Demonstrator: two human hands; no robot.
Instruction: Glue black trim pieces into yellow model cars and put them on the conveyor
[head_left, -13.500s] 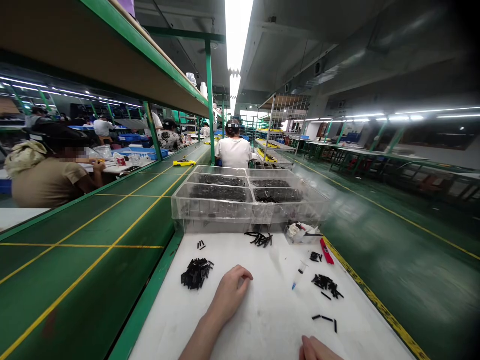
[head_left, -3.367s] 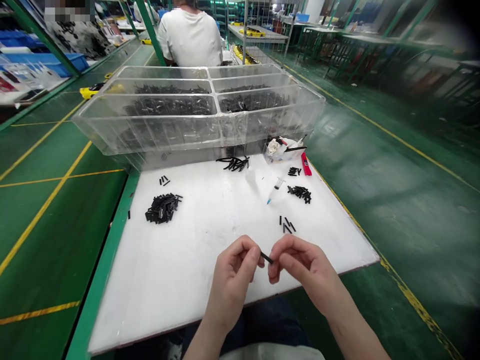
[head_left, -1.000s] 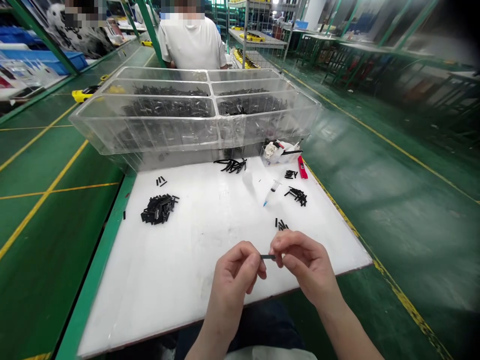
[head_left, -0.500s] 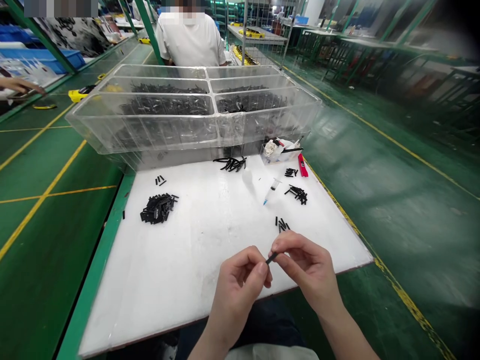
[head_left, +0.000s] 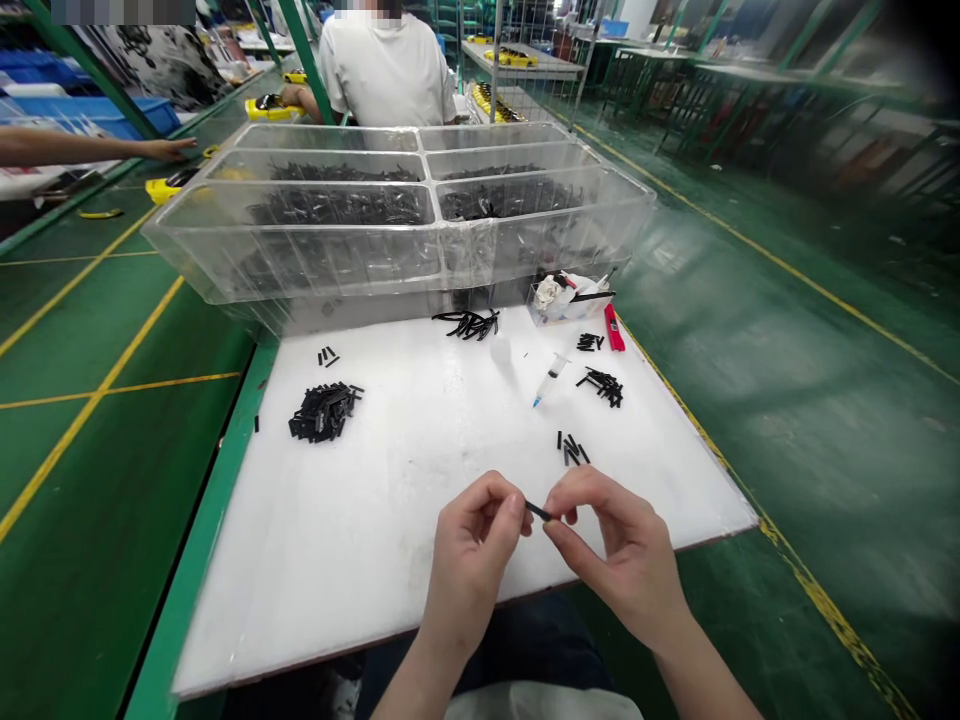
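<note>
Between my two hands, above the front of the white tabletop (head_left: 375, 560), is a short black strip (head_left: 537, 511). My left hand (head_left: 480, 550) pinches its left end between thumb and finger. At its right end, the thumb and forefinger of my right hand (head_left: 619, 540) are closed on it too. Just beyond my hands lie several loose black strips (head_left: 571, 448). A syringe with a blue tip (head_left: 550, 381) rests farther back, with a pile of black strips (head_left: 602, 386) to its right.
A larger heap of black pieces (head_left: 325, 411) lies on the left. Clear divided bins (head_left: 300, 262) span the back, with curved black pieces (head_left: 471, 323) before them. A small clear box (head_left: 571, 298) and a red tool (head_left: 614, 328) sit back right. A co-worker's arm (head_left: 97, 147) reaches in from the left.
The black strip has turned: its left end now points up where it pointed down before. Both hands still hold it. At the left, the co-worker's arm has reached farther right.
</note>
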